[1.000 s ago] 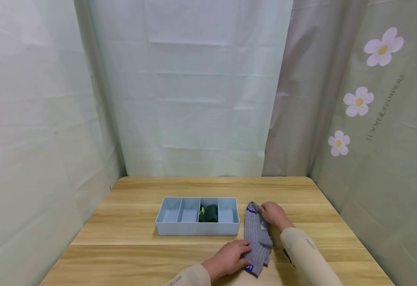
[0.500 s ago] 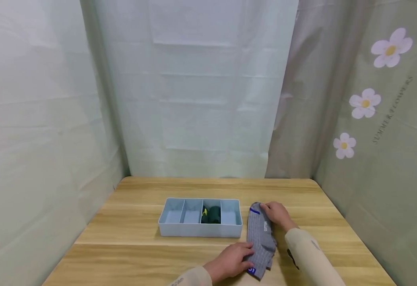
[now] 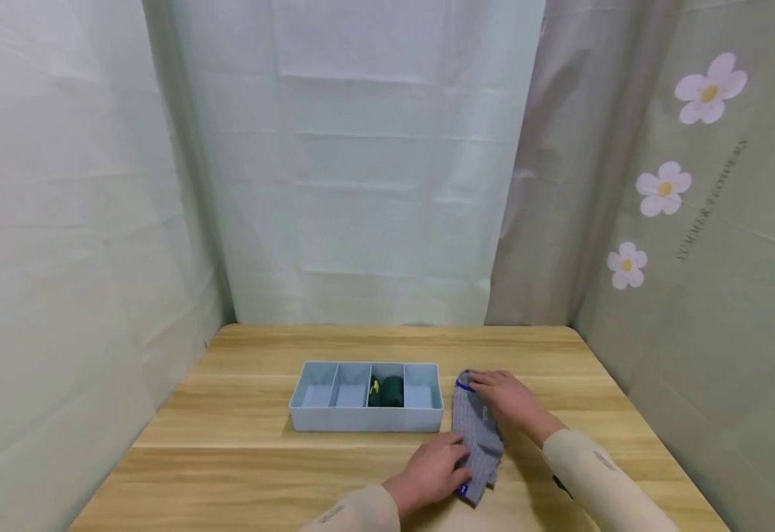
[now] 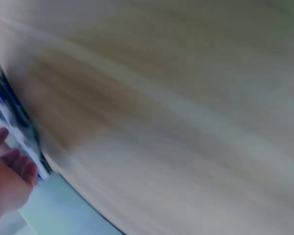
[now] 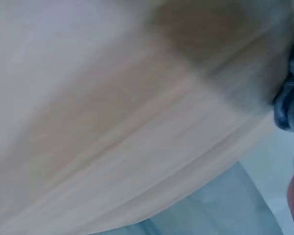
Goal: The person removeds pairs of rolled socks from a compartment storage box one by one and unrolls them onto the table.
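Grey sock (image 3: 475, 434) lies lengthwise on the wooden counter (image 3: 241, 458), just right of the pale blue divided tray (image 3: 365, 421), touching or nearly touching the tray's right wall; I can't tell which. Blue trim shows at the sock's far end and a blue mark at the near end.

My right hand (image 3: 508, 395) rests on the far end of the sock, fingers fairly flat and pressing the fabric down. My left hand (image 3: 435, 467) lies on the near end, fingers loosely bent over the sock's left edge; whether they pinch it I can't tell.

Tray has four compartments side by side. A dark green rolled bundle with a yellow mark (image 3: 385, 391) sits in the third from the left.

Both wrist views are blurred: wood grain, a strip of blue-trimmed fabric, fingertips (image 4: 10, 161) at the left edge.
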The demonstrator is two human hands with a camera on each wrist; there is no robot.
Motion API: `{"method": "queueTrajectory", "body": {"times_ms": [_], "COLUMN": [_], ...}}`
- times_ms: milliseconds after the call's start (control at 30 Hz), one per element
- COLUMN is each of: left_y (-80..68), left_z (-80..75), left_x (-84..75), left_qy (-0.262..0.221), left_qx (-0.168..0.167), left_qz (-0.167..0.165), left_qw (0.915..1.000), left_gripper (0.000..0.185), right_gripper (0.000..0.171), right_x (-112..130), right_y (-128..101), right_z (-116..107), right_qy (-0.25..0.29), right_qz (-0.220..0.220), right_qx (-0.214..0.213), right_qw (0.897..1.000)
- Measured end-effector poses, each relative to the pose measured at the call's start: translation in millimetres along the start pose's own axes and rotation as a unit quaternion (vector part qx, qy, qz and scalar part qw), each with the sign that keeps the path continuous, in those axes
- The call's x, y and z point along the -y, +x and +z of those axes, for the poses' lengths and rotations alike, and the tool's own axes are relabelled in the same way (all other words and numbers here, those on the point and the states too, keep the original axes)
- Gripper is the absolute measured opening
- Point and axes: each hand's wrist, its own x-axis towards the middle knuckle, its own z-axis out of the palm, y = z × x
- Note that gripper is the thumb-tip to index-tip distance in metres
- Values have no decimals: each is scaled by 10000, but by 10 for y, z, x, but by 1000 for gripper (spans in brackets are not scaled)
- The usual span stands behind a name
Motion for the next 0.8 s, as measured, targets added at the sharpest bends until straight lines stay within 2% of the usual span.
{"method": "queueTrajectory", "body": {"times_ms": [67,167,333,467,533,667,800], "left_y": [32,45,34,19,9,-12,-48], "left_z": [26,85,133,115,89,31,-27], "left_x": [-79,-184,-200,-123,-76,28,65], "left_qy": [359,724,819,730,674,627,541], "left_qx": [-137,-105,221,458,538,638,761], "left_qz": [-42,-161,-357,-197,-74,212,309], "left_qw": [9993,9972,9958,9961,9962,9958,9952], "left_gripper": [41,46,51,54,55,55,54], "right_gripper": [35,40,46,49,49,50,51], "right_x": [20,49,60,21,-2,-38,-44], "right_y": [43,103,140,104,84,47,-15], "right_z": [-3,-15,-47,-63,-77,-100,-144], "right_qy": [85,473,1191,1657,1819,1865,1725], "right_qz": [72,444,1266,1790,1897,1950,1986], "right_qx": [480,1140,1934,2208,2238,2293,2342], "right_qw": [9988,9914,9656,9443,9385,9352,9359]}}
